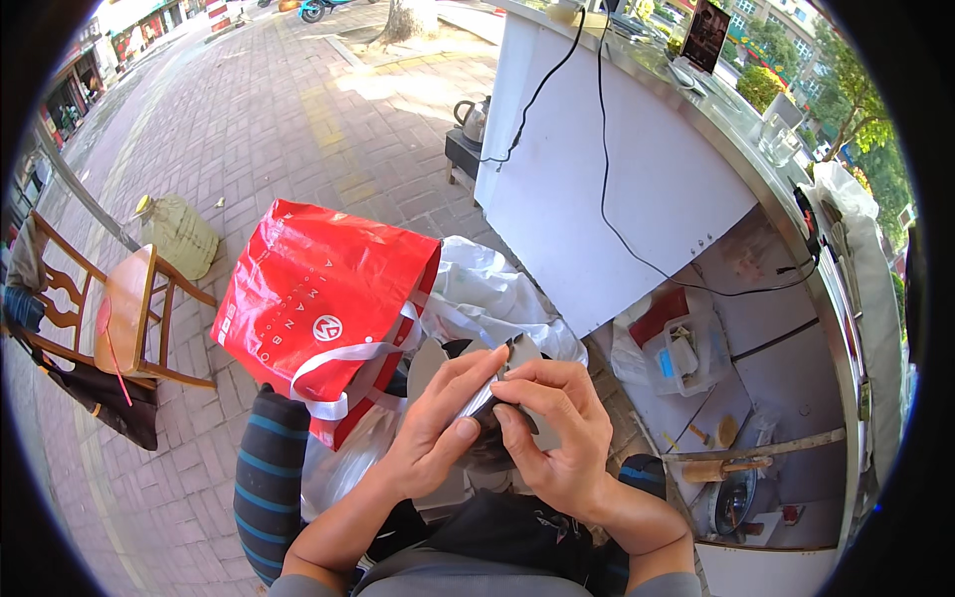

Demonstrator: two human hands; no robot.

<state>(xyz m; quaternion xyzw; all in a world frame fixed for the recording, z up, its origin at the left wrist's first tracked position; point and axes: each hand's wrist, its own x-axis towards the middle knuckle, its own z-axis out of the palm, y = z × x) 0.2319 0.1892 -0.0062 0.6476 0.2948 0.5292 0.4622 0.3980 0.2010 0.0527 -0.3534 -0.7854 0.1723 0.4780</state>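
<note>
In front of my lap, both hands meet around a small dark, folded-looking piece with a pale, shiny edge (479,400); its exact kind I cannot make out. My left hand (434,430) is closed on its left side, thumb pressed inward. From the right, the bent fingers of my right hand (559,426) pinch its upper end. Grey flat pieces with rounded edges (426,366) show just behind my hands, partly covered by them. A clear plastic bag (340,476) lies beside my left forearm.
A red shopping bag (318,284) with white handles stands ahead to the left, white plastic bags (487,289) behind it. Farther left are a wooden chair (129,294) and a sack (179,234). A white counter (607,179) with a hanging black cord and shelves holding a plastic box (691,353) borders the right.
</note>
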